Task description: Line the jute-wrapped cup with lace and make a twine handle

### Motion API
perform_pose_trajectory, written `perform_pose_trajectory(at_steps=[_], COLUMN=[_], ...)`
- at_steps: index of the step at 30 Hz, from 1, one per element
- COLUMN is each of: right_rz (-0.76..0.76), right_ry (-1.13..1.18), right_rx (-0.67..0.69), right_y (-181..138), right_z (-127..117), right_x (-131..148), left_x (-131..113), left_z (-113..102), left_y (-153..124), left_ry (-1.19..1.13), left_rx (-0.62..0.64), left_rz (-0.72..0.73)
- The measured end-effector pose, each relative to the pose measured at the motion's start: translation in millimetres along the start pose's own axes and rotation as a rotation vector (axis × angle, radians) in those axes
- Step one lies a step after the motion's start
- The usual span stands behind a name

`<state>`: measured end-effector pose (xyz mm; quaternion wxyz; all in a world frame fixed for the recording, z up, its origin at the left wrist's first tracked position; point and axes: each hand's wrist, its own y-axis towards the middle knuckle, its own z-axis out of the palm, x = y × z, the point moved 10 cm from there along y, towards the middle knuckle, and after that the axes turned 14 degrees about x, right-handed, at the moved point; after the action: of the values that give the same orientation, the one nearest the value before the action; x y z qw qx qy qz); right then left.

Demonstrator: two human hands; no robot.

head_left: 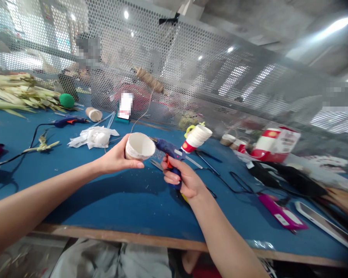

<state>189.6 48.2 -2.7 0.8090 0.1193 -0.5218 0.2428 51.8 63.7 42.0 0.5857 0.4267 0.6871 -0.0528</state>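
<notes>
My left hand (118, 156) is wrapped round a white paper cup (140, 146), its mouth tilted toward me. Twine seems to cover the cup's lower part, mostly hidden by my fingers. In my right hand (181, 175) is a blue glue gun (169, 148) with an orange trigger; its nozzle points left and lies at the cup's right rim, though I cannot tell if it touches. From the cup's area a thin strand of twine (147, 110) runs up to a twine spool (150, 80) on the mesh panel.
Stacked paper cups (197, 137) stand behind the glue gun. Crumpled white plastic (94, 137), a second glue gun (70, 121) and a twine-wrapped cup (94, 114) lie left. A purple power strip (282, 212) and a phone (326, 224) are right. A perforated metal panel (191, 77) borders the table's back.
</notes>
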Motion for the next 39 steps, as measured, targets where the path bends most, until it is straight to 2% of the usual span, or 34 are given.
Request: perform_pose_trajectory(at_steps=[3, 8, 13, 17, 20, 23, 27, 34, 39], right_rz=[-0.067, -0.18, -0.077, -0.058, -0.138, -0.216, -0.173, -0.161, -0.154], right_ry=[-0.178, -0.666, -1.019, -1.056, -0.997, -1.0, -1.165, -1.428, -1.473], right_rx=[-0.042, -0.155, -0.302, -0.256, -0.201, -0.274, -0.385, -0.437, -0.49], right_y=[-3.8, -16.2, -23.6, -24.5, -28.6, -38.8, -45.7, -42.4, -43.5], right_z=[-4.3, -5.0, -3.6, 1.1, 3.3, 0.2, 1.3, 9.5, 6.6], right_x=[11.1, 38.7, 47.4, 49.0, 55.8, 68.2, 73.1, 70.4, 71.5], left_x=[1.1, 7.2, 11.2, 10.8, 11.0, 9.9, 4.6, -3.5, -3.2], left_z=[0.3, 0.3, -4.6, -6.8, -5.8, -4.8, -5.1, -6.4, -5.0], left_y=[-0.4, 1.0, 0.5, 0.1, 0.8, 0.9, -0.4, -1.7, -1.3], left_ry=[0.003, 0.038, 0.174, 0.237, 0.251, 0.268, 0.308, 0.373, 0.391], left_rx=[0.003, 0.009, -0.005, -0.006, 0.004, 0.002, -0.02, -0.055, -0.048], left_rz=[-0.003, -0.06, -0.127, -0.117, -0.102, -0.11, -0.148, -0.165, -0.157])
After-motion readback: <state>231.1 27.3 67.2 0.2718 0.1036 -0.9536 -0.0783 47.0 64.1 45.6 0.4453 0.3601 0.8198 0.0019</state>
